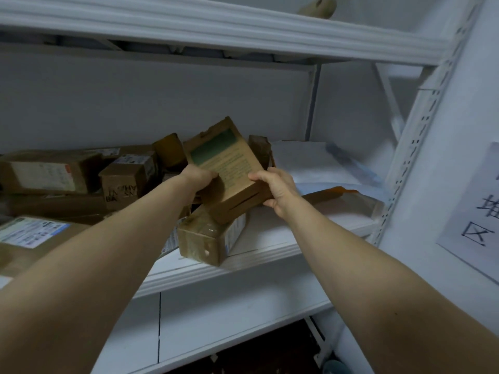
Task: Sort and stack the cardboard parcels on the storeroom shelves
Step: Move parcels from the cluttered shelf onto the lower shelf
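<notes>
Holding a flat brown box [229, 163] w/ both hands, the person is keeping it tilted over the middle shelf [251, 261]. The L hand [201, 178] is curling its fingers round the box's left edge & the R hand [278, 188] is gripping the near right corner, so both are holding on tight. The box is hanging just above a taped parcel [208, 238], maybe touching it; I can't tell. That taped parcel is sticking a bit over the shelf's front edge, so a bump from the box could be knocking it off. The pile of parcels [81, 179] on the left is leaning all ways, so it could be sliding if more is going on top. All boxes are looking shut, so what's inside isn't showing. The shelf is carrying brown parcels on the left & white soft bags [310, 163] on the right.
</notes>
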